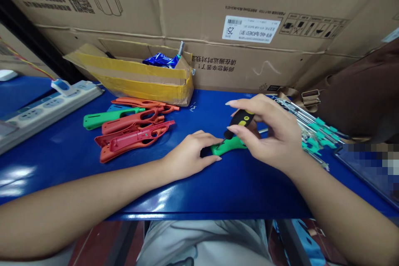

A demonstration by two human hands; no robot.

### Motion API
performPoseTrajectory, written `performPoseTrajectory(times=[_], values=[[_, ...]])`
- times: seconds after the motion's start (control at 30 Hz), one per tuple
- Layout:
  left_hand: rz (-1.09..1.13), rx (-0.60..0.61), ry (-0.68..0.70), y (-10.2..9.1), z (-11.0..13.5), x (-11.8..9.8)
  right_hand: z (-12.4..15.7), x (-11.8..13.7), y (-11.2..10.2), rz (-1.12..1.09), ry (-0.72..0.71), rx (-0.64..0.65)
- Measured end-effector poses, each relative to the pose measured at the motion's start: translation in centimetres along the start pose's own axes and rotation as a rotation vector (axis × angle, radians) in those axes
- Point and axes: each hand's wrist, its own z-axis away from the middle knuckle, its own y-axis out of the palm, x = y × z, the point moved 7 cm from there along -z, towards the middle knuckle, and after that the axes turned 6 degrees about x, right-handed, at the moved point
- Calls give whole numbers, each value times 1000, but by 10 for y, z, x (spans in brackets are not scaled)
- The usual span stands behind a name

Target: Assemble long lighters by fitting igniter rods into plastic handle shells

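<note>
A green plastic lighter casing lies on the blue table in front of me. My left hand grips its near left end between thumb and fingers. Above the casing, my right hand is closed around a black and yellow screwdriver. The screwdriver is tilted, its lower end down at the casing's left part; whether the tip touches a screw is too small to tell. My right hand partly covers the casing's far end, where a metal tube sticks out.
Red, orange and green casing shells lie in a pile at left. Behind them stands an open yellow-taped carton holding a blue packet. A white power strip is far left. Metal rods with green parts lie at right; a large cardboard box backs the table.
</note>
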Motion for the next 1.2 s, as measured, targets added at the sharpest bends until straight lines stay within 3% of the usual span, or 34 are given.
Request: performPoseTrajectory(times=[0.1, 0.23, 0.3, 0.47, 0.63, 0.83, 1.03, 1.2], values=[[-2, 1, 5, 0, 0, 0, 0, 8, -2, 132, -100, -4], [-1, -5, -8, 0, 0, 1, -1, 5, 7, -68, -29, 144], [-6, -4, -11, 0, 0, 0, -1, 5, 6, -107, -24, 119], [-5, -6, -8, -1, 0, -2, 1, 11, 0, 116, -143, 25], [-5, -5, -15, 0, 0, 1, 2, 3, 11, -114, -10, 136], [-6, -2, 4, 0, 0, 0, 2, 9, -1, 127, -66, -71], [0, -5, -4, 1, 0, 1, 0, -2, 6, -135, 69, 75], [-10, -3, 4, 1, 0, 0, -1, 5, -4, 86, -57, -37]])
